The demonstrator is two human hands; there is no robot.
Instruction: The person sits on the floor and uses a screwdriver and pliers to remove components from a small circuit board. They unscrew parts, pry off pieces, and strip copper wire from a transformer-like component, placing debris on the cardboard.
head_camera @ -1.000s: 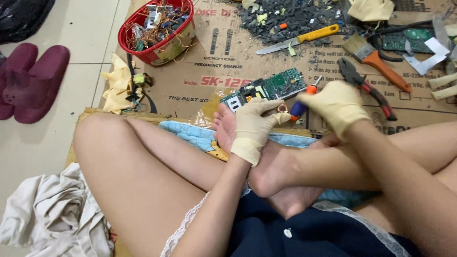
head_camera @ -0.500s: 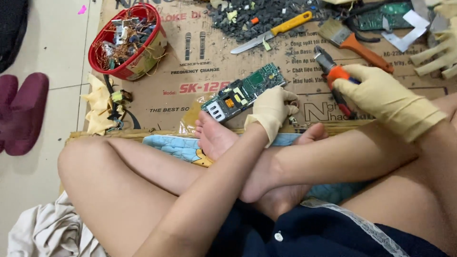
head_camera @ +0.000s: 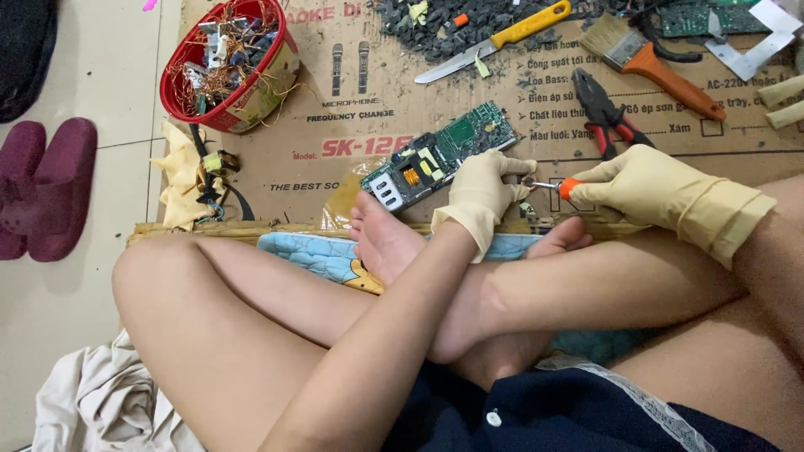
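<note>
My left hand (head_camera: 484, 194), in a cream glove, pinches the near end of a green circuit board (head_camera: 435, 156) that lies on the flattened cardboard (head_camera: 335, 159). My right hand (head_camera: 645, 186), also gloved, grips a small orange-handled screwdriver (head_camera: 559, 186). Its metal tip points left and meets the left fingers at the board's edge. I sit cross-legged, and both hands work just beyond my bare feet (head_camera: 387, 238).
A red basket (head_camera: 232, 67) of wires and parts stands at the back left. Red-handled pliers (head_camera: 607, 113), an orange brush (head_camera: 649, 59), a yellow-handled knife (head_camera: 498, 40) and dark debris (head_camera: 452, 25) lie behind the board. Maroon slippers (head_camera: 46, 188) rest on the floor to the left.
My right hand came back from the pliers at the right, now holding the screwdriver against the board's edge. The left hand stayed on the board. The camera view shifted right.
</note>
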